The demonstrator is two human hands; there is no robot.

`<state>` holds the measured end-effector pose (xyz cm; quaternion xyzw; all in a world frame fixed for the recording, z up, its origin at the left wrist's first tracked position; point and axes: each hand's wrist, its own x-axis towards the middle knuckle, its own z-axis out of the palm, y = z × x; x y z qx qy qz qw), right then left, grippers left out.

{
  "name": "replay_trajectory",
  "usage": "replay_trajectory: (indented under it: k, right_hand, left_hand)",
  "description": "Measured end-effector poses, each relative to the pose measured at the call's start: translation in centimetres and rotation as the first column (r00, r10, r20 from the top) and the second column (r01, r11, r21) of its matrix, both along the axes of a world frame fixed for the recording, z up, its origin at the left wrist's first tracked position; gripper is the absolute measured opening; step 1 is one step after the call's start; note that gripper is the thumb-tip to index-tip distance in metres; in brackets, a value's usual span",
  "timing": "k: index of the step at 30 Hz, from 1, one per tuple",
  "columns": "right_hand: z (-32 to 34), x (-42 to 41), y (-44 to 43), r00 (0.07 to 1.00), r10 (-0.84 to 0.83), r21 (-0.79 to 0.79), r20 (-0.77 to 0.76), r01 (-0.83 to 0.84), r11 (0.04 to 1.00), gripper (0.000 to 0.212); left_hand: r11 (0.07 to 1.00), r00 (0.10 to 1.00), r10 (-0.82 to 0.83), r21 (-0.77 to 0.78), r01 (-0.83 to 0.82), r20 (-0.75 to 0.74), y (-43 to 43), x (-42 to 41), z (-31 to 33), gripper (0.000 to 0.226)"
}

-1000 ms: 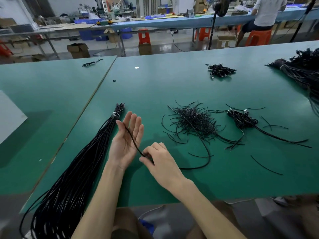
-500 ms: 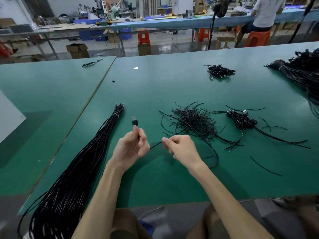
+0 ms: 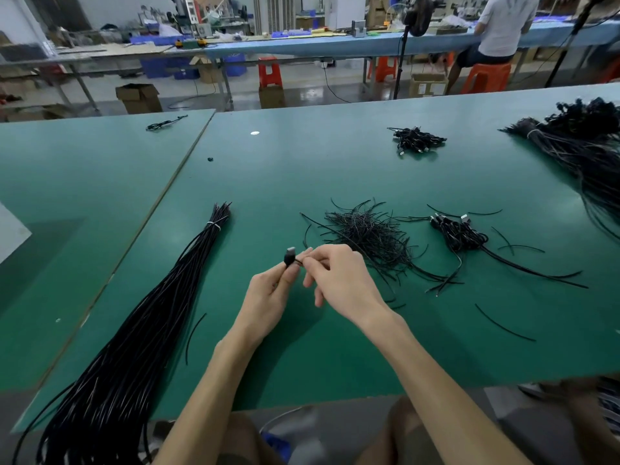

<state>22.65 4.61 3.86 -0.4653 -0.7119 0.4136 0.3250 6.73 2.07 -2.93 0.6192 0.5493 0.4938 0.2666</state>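
As I view the green workshop bench [image 3: 335,169], connector [image 3: 290,256] jutting above the gripping left hand [image 3: 271,297], right hand [image 3: 339,280] pinching its cable [image 3: 299,261].

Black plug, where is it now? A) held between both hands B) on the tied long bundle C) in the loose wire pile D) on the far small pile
A: the left hand grips the black plug and the right hand pinches its cable right beside it.
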Motion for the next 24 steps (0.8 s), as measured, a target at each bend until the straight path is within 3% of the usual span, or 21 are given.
replay_trajectory:
  k: [2,7,10,14,19,21,24]
  right_hand:
    - [-0.2,-0.6,-0.7,0.997,0.025,-0.052,-0.08,-0.03,0.998,0.017]
    - [-2.5,-2.2,-2.2,0.96,0.063,-0.213,-0.274,-0.124,0.969,0.014]
    - [-3.5,-2.5,-2.5,0.929,0.076,-0.289,-0.363,-0.19,0.938,0.022]
    - [-4.3,-1.7,-2.1,0.945,0.129,-0.304,-0.302,-0.223,0.926,0.039]
    - [-4.5,-0.4,-0.9,0.965,0.262,-0.203,-0.011,-0.259,0.944,0.038]
    - [-4.2,-0.2,-0.4,0.961,0.274,-0.205,0.044,-0.26,0.944,0.037]
    - [-3.4,-0.1,0.5,0.954,0.234,-0.182,0.188,-0.2,0.963,0.037]
  left_hand:
    - [0.999,0.991,-0.027,-0.04,0.033,0.134,-0.1,-0.4,0.3,0.038]
    - [0.993,0.956,-0.04,-0.093,0.07,0.29,-0.4,-0.9,0.6,0.044]
    - [0.963,0.822,-0.138,-0.118,0.241,0.552,-0.6,-1.1,0.6,0.049]
    - [0.956,0.646,-0.202,0.005,0.292,0.736,-0.5,-1.0,1.3,0.055]
    - [0.945,0.352,-0.138,0.017,0.326,0.926,-0.6,-2.8,1.6,0.044]
    - [0.945,0.384,-0.132,-0.001,0.327,0.914,-0.7,-2.8,1.8,0.046]
    - [0.963,0.626,-0.1,-0.084,0.258,0.773,-0.9,-1.8,1.6,0.049]
